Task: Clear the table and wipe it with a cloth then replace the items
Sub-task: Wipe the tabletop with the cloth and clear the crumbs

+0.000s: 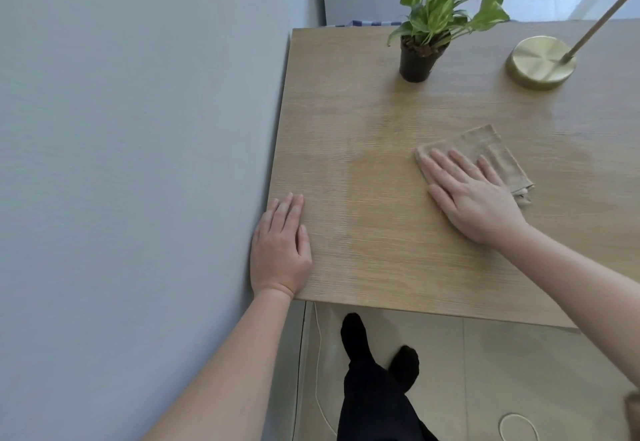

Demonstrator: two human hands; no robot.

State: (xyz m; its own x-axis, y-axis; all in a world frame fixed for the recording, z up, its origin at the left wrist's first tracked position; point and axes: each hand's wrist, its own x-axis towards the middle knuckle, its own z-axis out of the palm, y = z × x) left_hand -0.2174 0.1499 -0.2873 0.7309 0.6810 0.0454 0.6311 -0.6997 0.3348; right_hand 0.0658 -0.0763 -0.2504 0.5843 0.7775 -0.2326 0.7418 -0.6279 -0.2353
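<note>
A light wooden table (363,170) fills the middle of the view. My right hand (467,194) lies flat with straight fingers on a folded beige cloth (491,149), pressing it onto the tabletop at the right. My left hand (282,250) rests flat on the table's near left corner, beside the wall. A green plant in a black pot (417,62) stands at the back of the table. To its right sits a lamp with a round brass base (540,62) and a slanted stem.
A grey wall (138,163) runs along the table's left edge. Below the near edge I see tiled floor, my dark-socked feet (377,347) and a thin white cable (322,388). A blue checked fabric (367,23) shows behind the table's far edge.
</note>
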